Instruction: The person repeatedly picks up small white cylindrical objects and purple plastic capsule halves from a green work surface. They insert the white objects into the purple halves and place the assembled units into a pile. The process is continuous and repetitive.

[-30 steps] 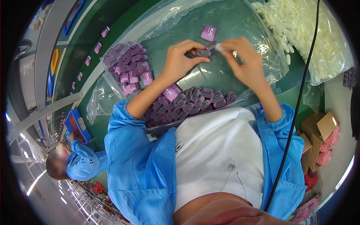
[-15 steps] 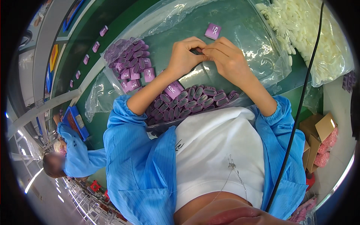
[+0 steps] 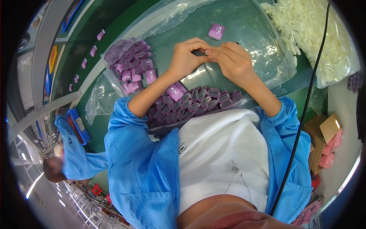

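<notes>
My left hand (image 3: 187,57) and my right hand (image 3: 234,63) meet fingertip to fingertip over the plastic sheet on the green bench. Both hands have curled, pinching fingers; whatever they hold between them is hidden. A small dark spot shows at the right hand's far knuckles, too small to name. Just beyond the hands lies a single purple sleeve-like piece (image 3: 216,31) with white lettering. Nearer me, below my wrists, sits a row of several purple oval-ended pieces (image 3: 193,100). Another heap of purple pieces (image 3: 133,61) lies left of my left hand.
A clear bag of whitish flat pieces (image 3: 320,42) lies at the far right. A black cable (image 3: 305,110) crosses the right side. Several purple pieces stand along the green strip (image 3: 88,70) at left. A co-worker (image 3: 78,156) is beside a blue tray (image 3: 78,126). An open carton (image 3: 324,133) stands right.
My right hand has turned slightly, its far fingers lifting, while the left stays nearly still. The purple pieces on the left strip have shifted toward the lower left. The co-worker's arm has moved a little.
</notes>
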Available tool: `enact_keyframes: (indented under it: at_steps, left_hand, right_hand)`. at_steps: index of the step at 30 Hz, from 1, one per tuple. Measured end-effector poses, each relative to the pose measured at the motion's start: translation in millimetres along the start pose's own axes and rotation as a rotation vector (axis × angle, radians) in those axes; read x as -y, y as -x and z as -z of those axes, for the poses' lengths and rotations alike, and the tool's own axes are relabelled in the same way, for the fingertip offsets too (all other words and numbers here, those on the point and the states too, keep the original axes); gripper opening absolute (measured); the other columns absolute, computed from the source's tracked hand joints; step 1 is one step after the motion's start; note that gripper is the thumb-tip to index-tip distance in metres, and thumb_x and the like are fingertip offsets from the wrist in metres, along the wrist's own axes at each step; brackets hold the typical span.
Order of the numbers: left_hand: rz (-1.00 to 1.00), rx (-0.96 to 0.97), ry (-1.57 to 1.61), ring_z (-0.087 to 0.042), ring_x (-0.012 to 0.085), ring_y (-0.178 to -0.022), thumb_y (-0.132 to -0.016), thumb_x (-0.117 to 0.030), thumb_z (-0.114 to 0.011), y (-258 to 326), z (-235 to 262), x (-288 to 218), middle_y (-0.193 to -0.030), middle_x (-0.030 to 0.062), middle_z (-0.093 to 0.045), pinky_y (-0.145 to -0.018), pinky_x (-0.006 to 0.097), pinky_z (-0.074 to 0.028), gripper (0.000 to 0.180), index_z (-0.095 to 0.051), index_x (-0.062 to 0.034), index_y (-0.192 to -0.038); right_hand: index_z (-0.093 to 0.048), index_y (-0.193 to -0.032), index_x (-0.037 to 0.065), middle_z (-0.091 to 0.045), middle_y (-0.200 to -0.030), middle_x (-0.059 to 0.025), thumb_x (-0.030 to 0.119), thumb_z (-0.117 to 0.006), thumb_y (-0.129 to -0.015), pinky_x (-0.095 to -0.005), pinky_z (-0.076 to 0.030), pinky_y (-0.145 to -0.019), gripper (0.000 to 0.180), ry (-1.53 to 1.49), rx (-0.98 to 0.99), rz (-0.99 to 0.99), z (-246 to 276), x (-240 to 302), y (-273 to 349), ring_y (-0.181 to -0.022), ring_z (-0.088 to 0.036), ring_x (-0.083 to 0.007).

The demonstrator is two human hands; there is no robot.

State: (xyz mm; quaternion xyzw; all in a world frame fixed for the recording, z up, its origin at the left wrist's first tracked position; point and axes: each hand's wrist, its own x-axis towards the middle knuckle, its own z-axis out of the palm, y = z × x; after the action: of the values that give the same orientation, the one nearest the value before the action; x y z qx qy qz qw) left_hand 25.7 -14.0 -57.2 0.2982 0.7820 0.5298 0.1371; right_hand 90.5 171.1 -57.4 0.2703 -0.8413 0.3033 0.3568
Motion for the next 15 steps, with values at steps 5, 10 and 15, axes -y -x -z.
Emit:
enact_keyframes:
  at_steps: [5,10,15]
  left_hand:
    - [0.083,-0.005,0.034,-0.064,0.0119,-0.085,-0.074,-0.001,-0.084,2,-2,-4,-0.095,0.0046,-0.072,-0.075,0.026,-0.051,0.022,-0.075,-0.0013,-0.094]
    - [-0.001,-0.019,-0.030,-0.064,0.0111,-0.085,-0.074,-0.003,-0.085,2,-1,3,-0.096,0.0040,-0.072,-0.074,0.025,-0.051,0.022,-0.076,-0.0027,-0.094]
    - [-0.004,-0.014,-0.025,-0.065,0.0119,-0.086,-0.074,-0.004,-0.085,3,-1,-1,-0.097,0.0047,-0.073,-0.074,0.025,-0.051,0.023,-0.077,-0.0035,-0.095]
  right_hand:
    - [-0.072,-0.099,-0.001,-0.073,-0.095,-0.0079,0.008,-0.077,-0.072,-0.0332,-0.054,-0.069,0.029,0.060,0.038,0.073,13,-11,5,-0.084,-0.067,-0.0228]
    - [-0.072,-0.104,-0.002,-0.072,-0.101,-0.0103,0.011,-0.078,-0.072,-0.0337,-0.055,-0.071,0.035,0.030,0.063,0.110,7,-7,3,-0.088,-0.068,-0.0247]
    - [-0.072,-0.104,-0.003,-0.072,-0.108,-0.0133,0.009,-0.078,-0.071,-0.0349,-0.056,-0.073,0.036,-0.018,0.058,0.096,13,-15,11,-0.089,-0.069,-0.0259]
